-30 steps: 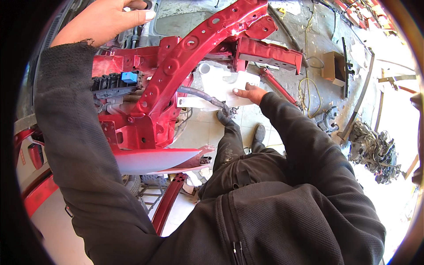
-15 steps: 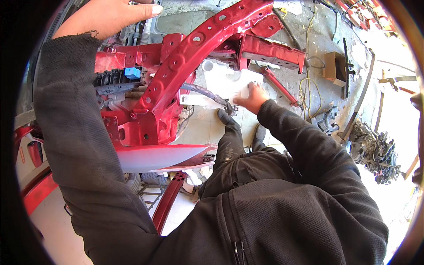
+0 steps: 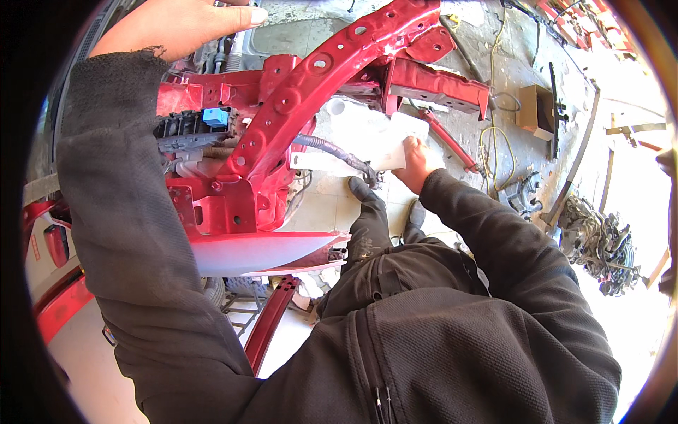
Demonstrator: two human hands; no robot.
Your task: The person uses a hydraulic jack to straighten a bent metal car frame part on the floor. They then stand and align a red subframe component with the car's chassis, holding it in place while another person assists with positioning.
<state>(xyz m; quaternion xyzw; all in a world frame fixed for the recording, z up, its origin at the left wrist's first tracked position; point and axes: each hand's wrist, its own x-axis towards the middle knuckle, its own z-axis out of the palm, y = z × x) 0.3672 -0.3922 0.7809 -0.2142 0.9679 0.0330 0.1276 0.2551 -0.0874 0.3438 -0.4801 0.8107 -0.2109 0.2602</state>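
My right hand [image 3: 421, 164] is closed on the right end of a white plastic fluid reservoir [image 3: 367, 138]. The reservoir has a round neck at its top left and lies just below a red car-body frame rail [image 3: 304, 81]. Across its lower left runs a ribbed grey hose [image 3: 332, 147] with a dark end. At the top left, my left hand [image 3: 180, 27] reaches over the car's front, its thumb stretched out; the picture's edge cuts off most of its other fingers. Nothing shows in that hand.
A black tray with a blue relay [image 3: 214, 117] sits left of the rail. Below is a red and grey body panel [image 3: 261, 252]. A red strut [image 3: 452, 141], an open cardboard box [image 3: 535, 109], a yellow cord [image 3: 494, 152] and an engine part [image 3: 597, 244] lie to the right.
My right hand has shifted slightly right, and its fingers have moved around the reservoir's end. The reservoir has tilted a little. My left hand has moved slightly right.
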